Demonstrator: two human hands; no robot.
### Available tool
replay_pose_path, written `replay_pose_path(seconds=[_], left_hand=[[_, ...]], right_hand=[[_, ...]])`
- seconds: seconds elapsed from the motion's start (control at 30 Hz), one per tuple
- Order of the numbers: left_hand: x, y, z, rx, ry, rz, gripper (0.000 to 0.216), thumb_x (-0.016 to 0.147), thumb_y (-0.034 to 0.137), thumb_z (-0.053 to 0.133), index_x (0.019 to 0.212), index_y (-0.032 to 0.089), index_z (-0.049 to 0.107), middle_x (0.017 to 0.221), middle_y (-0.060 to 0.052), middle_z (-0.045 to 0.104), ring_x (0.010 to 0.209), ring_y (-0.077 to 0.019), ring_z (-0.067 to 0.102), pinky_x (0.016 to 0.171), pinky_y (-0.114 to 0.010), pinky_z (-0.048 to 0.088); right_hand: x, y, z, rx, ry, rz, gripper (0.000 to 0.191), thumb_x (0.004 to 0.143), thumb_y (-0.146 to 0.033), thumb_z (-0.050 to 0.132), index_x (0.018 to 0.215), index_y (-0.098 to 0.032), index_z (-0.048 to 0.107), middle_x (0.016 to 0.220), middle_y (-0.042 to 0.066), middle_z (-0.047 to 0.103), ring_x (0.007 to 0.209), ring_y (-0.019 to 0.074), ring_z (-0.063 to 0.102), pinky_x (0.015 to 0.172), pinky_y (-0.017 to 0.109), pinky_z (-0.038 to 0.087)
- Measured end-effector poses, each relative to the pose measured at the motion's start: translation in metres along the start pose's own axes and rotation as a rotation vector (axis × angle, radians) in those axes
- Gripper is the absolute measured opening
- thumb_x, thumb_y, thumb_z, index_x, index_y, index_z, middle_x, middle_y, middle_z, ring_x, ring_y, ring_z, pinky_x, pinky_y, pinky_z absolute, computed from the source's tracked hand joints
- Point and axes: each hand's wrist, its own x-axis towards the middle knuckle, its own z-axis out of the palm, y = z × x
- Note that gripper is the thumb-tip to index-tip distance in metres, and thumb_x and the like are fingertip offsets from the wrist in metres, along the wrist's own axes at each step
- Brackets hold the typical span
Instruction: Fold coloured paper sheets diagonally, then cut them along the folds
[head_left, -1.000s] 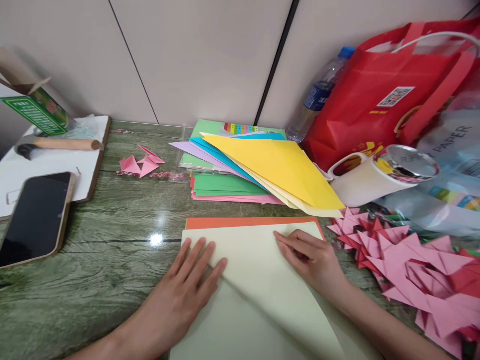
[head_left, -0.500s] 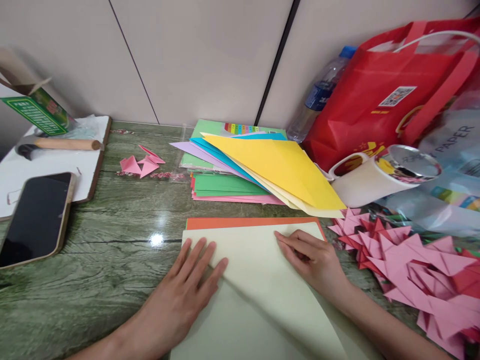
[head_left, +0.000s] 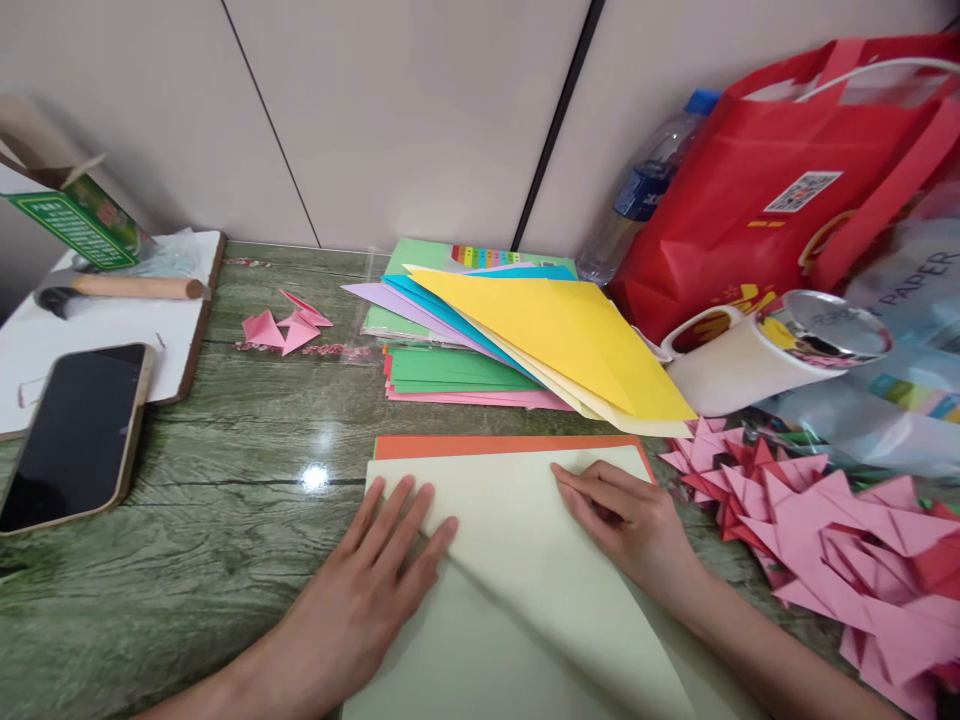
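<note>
A pale green sheet of paper [head_left: 510,520] lies at the front of the table, one part curled diagonally over the rest without a flat crease. My left hand [head_left: 360,590] rests flat on its left side, fingers spread. On the upper right, my right hand [head_left: 637,525] has thumb and fingers pinched together on the folded-over corner, near the sheet's top edge. Beneath it, an orange sheet [head_left: 502,443] shows along the top. The sheet's lower end runs out of view.
Behind are stacked coloured papers, with yellow paper [head_left: 555,330] on top. Pink folded paper pieces [head_left: 840,540], a white mug [head_left: 742,365], a red bag [head_left: 750,210] and a bottle [head_left: 637,195] stand right. Left are a phone [head_left: 79,435], a hammer [head_left: 127,288] and a pink folded figure [head_left: 289,327].
</note>
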Motion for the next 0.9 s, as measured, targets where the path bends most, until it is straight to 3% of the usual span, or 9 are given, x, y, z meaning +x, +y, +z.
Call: replay_pose_path(seconds=[0.33,0.9], left_hand=[[-0.0011,0.0018,0.0021,0.019,-0.027,-0.023,0.062,0.083,0.003,0.040,0.143,0.017,0.030,0.146,-0.016,0.035,0.138,-0.0366,0.018,0.107,-0.062,0.021],[0.0010,-0.0033,0.0060,0.075,-0.031,-0.009,0.052,0.092,0.025,0.047,0.142,0.020,0.033,0.142,-0.019,0.040,0.137,-0.0390,0.020,0.104,-0.060,0.028]], right_hand=[[0.0005,-0.0001,-0.0005,0.010,0.004,0.000,0.020,0.087,-0.014,0.053,0.099,-0.014,0.069,0.065,0.001,0.056,0.049,0.0081,0.047,0.043,0.021,0.036],[0.0026,-0.0031,-0.0007,0.021,0.011,0.026,0.020,0.088,-0.016,0.051,0.096,-0.017,0.070,0.062,0.000,0.054,0.047,0.0083,0.044,0.042,0.022,0.035]])
